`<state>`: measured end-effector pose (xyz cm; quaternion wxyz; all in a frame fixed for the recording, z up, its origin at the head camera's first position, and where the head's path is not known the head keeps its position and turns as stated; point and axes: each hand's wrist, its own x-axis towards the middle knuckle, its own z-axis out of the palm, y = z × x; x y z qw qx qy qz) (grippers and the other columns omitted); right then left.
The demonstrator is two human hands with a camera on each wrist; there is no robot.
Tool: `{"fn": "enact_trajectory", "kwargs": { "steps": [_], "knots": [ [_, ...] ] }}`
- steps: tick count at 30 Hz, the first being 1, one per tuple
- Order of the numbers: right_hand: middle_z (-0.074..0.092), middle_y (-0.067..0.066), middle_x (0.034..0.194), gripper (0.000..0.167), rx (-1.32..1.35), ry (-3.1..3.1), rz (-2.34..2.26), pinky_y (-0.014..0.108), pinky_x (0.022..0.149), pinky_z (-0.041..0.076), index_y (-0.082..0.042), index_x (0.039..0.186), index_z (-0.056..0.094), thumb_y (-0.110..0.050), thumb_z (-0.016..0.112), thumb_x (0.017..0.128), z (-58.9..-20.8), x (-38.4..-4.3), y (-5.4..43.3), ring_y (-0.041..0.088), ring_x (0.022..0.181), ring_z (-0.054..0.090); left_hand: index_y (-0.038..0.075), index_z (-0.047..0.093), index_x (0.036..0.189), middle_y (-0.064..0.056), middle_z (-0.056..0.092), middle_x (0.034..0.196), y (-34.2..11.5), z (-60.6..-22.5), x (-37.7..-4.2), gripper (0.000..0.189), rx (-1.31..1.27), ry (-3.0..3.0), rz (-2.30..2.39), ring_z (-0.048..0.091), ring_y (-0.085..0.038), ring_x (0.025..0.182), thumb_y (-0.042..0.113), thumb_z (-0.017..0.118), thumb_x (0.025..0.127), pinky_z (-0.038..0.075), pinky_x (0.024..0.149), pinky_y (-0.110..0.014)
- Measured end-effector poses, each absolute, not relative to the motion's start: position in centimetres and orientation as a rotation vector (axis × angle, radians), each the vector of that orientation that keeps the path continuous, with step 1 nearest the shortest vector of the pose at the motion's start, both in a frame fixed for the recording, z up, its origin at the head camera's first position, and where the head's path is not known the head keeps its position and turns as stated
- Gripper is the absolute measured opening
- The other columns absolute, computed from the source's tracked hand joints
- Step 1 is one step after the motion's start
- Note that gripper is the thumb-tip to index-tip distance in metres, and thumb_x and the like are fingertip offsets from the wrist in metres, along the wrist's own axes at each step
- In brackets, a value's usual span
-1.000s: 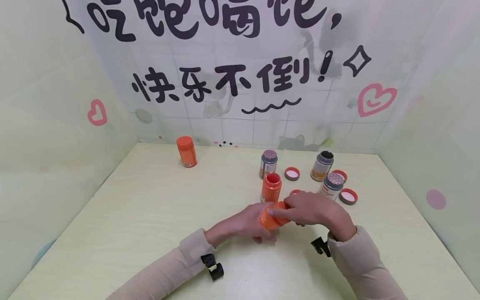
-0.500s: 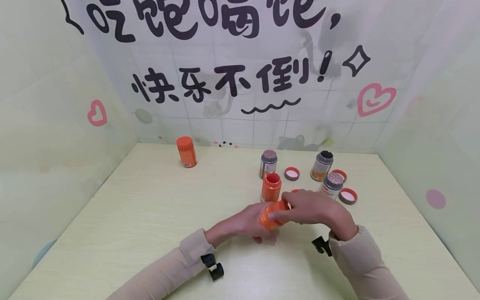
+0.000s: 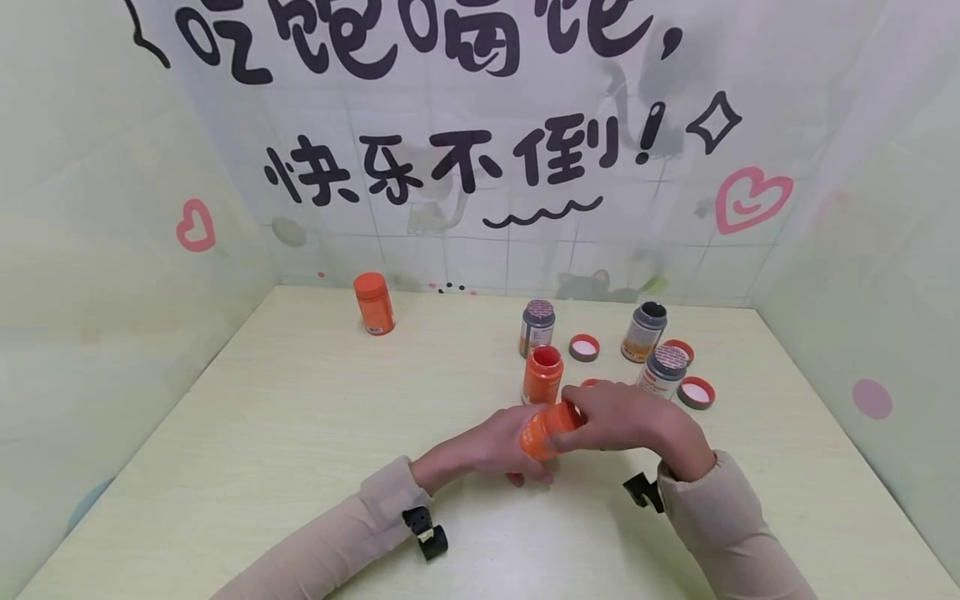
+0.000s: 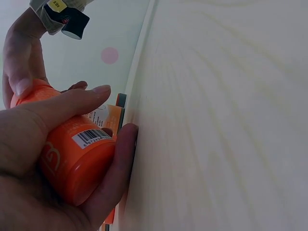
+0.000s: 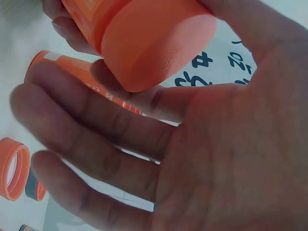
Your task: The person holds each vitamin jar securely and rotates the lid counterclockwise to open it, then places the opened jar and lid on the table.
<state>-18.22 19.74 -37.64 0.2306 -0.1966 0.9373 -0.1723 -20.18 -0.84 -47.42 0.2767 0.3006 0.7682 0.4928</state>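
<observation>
Fingers of the left hand wrap the orange bottle, held tilted just above the tabletop; right hand fingers curl over its cap. Versus half a second ago the right thumb has slid off the bottle side toward the cap, bottle barely shifted, so judged mid-twist on the cap. Open orange bottle stands just behind, loose caps nearby.
</observation>
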Motion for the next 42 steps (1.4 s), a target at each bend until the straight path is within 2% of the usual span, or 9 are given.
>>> {"fn": "enact_trajectory", "kwargs": {
  "steps": [4, 8, 15, 18, 24, 30, 34, 38, 42],
  "knots": [
    [0.062, -0.002, 0.090, 0.045, -0.568, 2.578, -0.470, 0.032, 0.072, 0.050, -0.018, 0.114, 0.060, -0.043, 0.080, 0.083, -37.50, -18.13, 19.68, 0.017, 0.084, 0.059, 0.029, 0.056, 0.126, 0.004, 0.062, 0.110, -0.82, -47.44, -20.11, 0.058, 0.806, 2.064, 1.328, 0.064, -0.013, 0.096, 0.006, 0.085, 0.081, 0.063, 0.060, -0.036],
    [0.061, -0.001, 0.087, 0.049, -0.585, 2.590, -0.478, 0.032, 0.069, 0.048, -0.017, 0.111, 0.059, -0.051, 0.080, 0.083, -37.42, -18.10, 19.72, 0.016, 0.080, 0.058, 0.028, 0.056, 0.126, 0.003, 0.063, 0.109, -0.85, -47.40, -20.07, 0.058, 0.806, 2.061, 1.331, 0.065, -0.013, 0.093, 0.006, 0.085, 0.081, 0.063, 0.059, -0.036],
    [0.057, -0.001, 0.069, 0.053, -0.514, 2.592, -0.502, 0.032, 0.061, 0.043, -0.014, 0.079, 0.062, -0.065, 0.061, 0.093, -37.60, -18.25, 19.84, 0.016, 0.062, 0.056, 0.031, 0.055, 0.130, 0.005, 0.063, 0.113, -0.85, -47.26, -20.09, 0.062, 0.796, 2.076, 1.317, 0.064, -0.013, 0.099, 0.009, 0.087, 0.081, 0.063, 0.060, -0.035],
    [0.056, -0.001, 0.067, 0.055, -0.503, 2.592, -0.498, 0.032, 0.061, 0.044, -0.014, 0.074, 0.062, -0.065, 0.059, 0.094, -37.65, -18.21, 19.84, 0.016, 0.061, 0.057, 0.031, 0.055, 0.130, 0.006, 0.063, 0.115, -0.84, -47.26, -20.09, 0.062, 0.798, 2.076, 1.315, 0.063, -0.012, 0.103, 0.009, 0.086, 0.081, 0.063, 0.061, -0.035],
    [0.061, -0.001, 0.082, 0.036, -0.512, 2.593, -0.465, 0.032, 0.068, 0.048, -0.017, 0.097, 0.065, -0.051, 0.071, 0.087, -37.65, -18.14, 19.73, 0.016, 0.076, 0.058, 0.030, 0.057, 0.127, 0.004, 0.063, 0.110, -0.85, -47.38, -20.06, 0.058, 0.813, 2.074, 1.315, 0.064, -0.012, 0.096, 0.008, 0.086, 0.081, 0.063, 0.060, -0.035],
    [0.061, -0.001, 0.086, 0.042, -0.581, 2.606, -0.423, 0.032, 0.069, 0.049, -0.018, 0.107, 0.059, -0.042, 0.079, 0.080, -37.71, -18.18, 19.69, 0.017, 0.080, 0.058, 0.028, 0.057, 0.123, 0.003, 0.063, 0.108, -0.83, -47.42, -19.95, 0.055, 0.819, 2.077, 1.315, 0.065, -0.012, 0.092, 0.006, 0.085, 0.081, 0.063, 0.059, -0.035],
    [0.060, -0.001, 0.086, 0.049, -0.603, 2.609, -0.453, 0.031, 0.067, 0.048, -0.017, 0.107, 0.057, -0.051, 0.082, 0.080, -37.77, -18.16, 19.82, 0.016, 0.078, 0.058, 0.028, 0.057, 0.122, 0.003, 0.062, 0.108, -0.83, -47.43, -19.99, 0.054, 0.823, 2.067, 1.320, 0.065, -0.013, 0.093, 0.006, 0.084, 0.081, 0.063, 0.060, -0.035],
    [0.057, -0.001, 0.078, 0.051, -0.591, 2.621, -0.469, 0.031, 0.062, 0.043, -0.015, 0.095, 0.060, -0.063, 0.074, 0.084, -37.82, -18.23, 19.93, 0.016, 0.069, 0.054, 0.029, 0.057, 0.123, 0.003, 0.063, 0.107, -0.83, -47.44, -20.09, 0.053, 0.821, 2.056, 1.324, 0.066, -0.014, 0.091, 0.008, 0.084, 0.082, 0.063, 0.060, -0.035],
    [0.055, -0.002, 0.068, 0.053, -0.550, 2.600, -0.496, 0.031, 0.061, 0.043, -0.014, 0.077, 0.062, -0.065, 0.061, 0.093, -37.79, -18.21, 19.92, 0.015, 0.062, 0.056, 0.030, 0.056, 0.128, 0.005, 0.064, 0.110, -0.81, -47.44, -20.14, 0.057, 0.810, 2.058, 1.322, 0.066, -0.013, 0.093, 0.010, 0.085, 0.083, 0.063, 0.059, -0.035]
  ]
}}
